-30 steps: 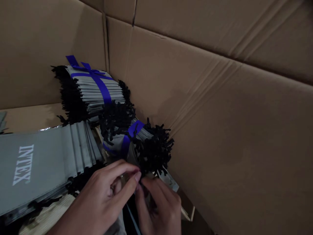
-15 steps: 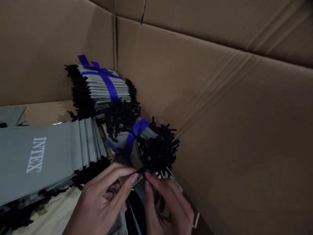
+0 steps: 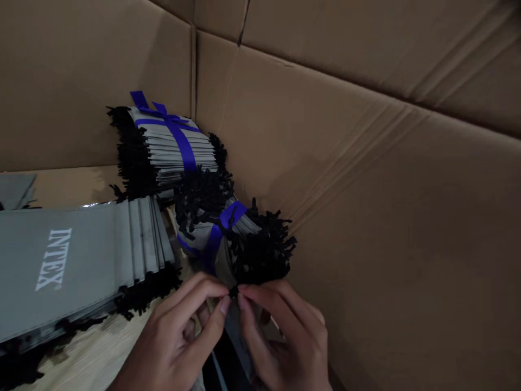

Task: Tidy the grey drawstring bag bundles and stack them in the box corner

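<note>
Left hand (image 3: pixel 183 331) and right hand (image 3: pixel 285 331): fingertips pinched closed on 1 small black cord (image 3: pixel 233 292). Cord position: between the 2 hands, just below the nearer ribbon-tied bundle (image 3: pixel 228 233).

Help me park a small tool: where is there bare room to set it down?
Tan cardboard shows between the grey sheets, printed stack and farther tied bundle; a pale patch lies between the black fringe and left hand. Crowded: beside the nearer tied bundle, where that hand and the right hand pinch a small dark piece.
</note>
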Action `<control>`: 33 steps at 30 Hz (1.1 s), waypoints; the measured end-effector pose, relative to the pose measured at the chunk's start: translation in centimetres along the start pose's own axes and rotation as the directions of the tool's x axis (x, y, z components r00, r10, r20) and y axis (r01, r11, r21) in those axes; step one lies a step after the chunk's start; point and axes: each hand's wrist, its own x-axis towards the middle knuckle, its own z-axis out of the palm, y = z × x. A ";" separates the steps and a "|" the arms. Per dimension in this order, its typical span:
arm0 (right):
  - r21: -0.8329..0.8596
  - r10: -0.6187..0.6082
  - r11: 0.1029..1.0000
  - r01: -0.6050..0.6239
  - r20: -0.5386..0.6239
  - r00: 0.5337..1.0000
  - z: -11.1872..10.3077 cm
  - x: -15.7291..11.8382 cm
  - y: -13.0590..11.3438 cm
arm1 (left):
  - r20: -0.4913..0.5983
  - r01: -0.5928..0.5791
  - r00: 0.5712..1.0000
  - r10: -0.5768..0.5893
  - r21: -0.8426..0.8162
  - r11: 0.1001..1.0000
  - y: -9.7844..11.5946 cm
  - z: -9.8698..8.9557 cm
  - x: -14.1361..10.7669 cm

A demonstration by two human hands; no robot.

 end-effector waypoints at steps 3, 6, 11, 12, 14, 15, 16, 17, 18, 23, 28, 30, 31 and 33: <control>0.017 0.013 1.000 -0.016 0.164 0.986 -1.6 1.3 0.3 | 0.032 -0.059 0.998 0.058 0.025 0.998 -0.4 -0.2 0.1; -0.020 0.041 0.999 -0.037 0.295 0.955 -2.7 2.4 0.6 | 0.044 -0.063 0.997 0.062 0.014 0.998 -0.5 -0.1 0.0; -0.043 0.061 0.998 -0.047 0.445 0.894 -3.5 3.7 0.9 | 0.032 0.015 0.999 -0.013 -0.048 0.999 -0.5 0.2 0.0; -0.045 0.056 0.998 -0.040 0.453 0.890 -3.5 3.8 1.0 | 0.032 0.021 0.999 -0.019 -0.063 0.998 -0.5 0.3 0.1; -0.053 0.051 0.998 -0.031 0.455 0.889 -3.4 3.8 1.0 | 0.032 0.038 0.999 -0.035 -0.094 0.995 -0.6 0.3 0.3; -0.059 0.054 0.998 -0.030 0.455 0.889 -3.3 3.8 1.0 | 0.032 0.051 0.998 -0.048 -0.110 0.993 -0.6 0.3 0.3; -0.065 0.059 0.997 -0.033 0.455 0.889 -3.3 3.7 1.0 | 0.035 0.066 0.997 -0.063 -0.122 0.990 -0.7 0.3 0.4; -0.068 0.062 0.997 -0.035 0.457 0.887 -3.2 3.7 1.0 | 0.037 0.083 0.996 -0.079 -0.132 0.988 -0.8 0.3 0.4; -0.069 0.066 0.997 -0.038 0.458 0.887 -3.2 3.6 1.0 | 0.039 0.101 0.995 -0.097 -0.140 0.985 -0.9 0.3 0.4; -0.067 0.115 0.993 -0.094 0.475 0.873 -3.4 3.5 1.0 | 0.068 0.166 0.985 -0.157 -0.159 0.973 -1.1 0.2 0.5; -0.088 0.114 0.993 -0.082 0.469 0.876 -3.5 3.5 0.9 | 0.096 0.175 0.982 -0.162 -0.137 0.975 -1.0 0.0 0.6; -0.112 0.094 0.993 -0.048 0.453 0.887 -3.4 3.5 0.9 | 0.080 0.154 0.986 -0.146 -0.105 0.982 -1.1 0.0 0.6; -0.125 0.081 0.992 -0.028 0.448 0.890 -3.3 3.4 0.9 | 0.063 0.136 0.989 -0.131 -0.083 0.987 -1.2 0.1 0.6; -0.150 0.055 0.989 0.012 0.434 0.899 -3.2 3.3 0.9 | 0.014 0.080 0.997 -0.080 -0.022 0.997 -1.5 0.2 0.7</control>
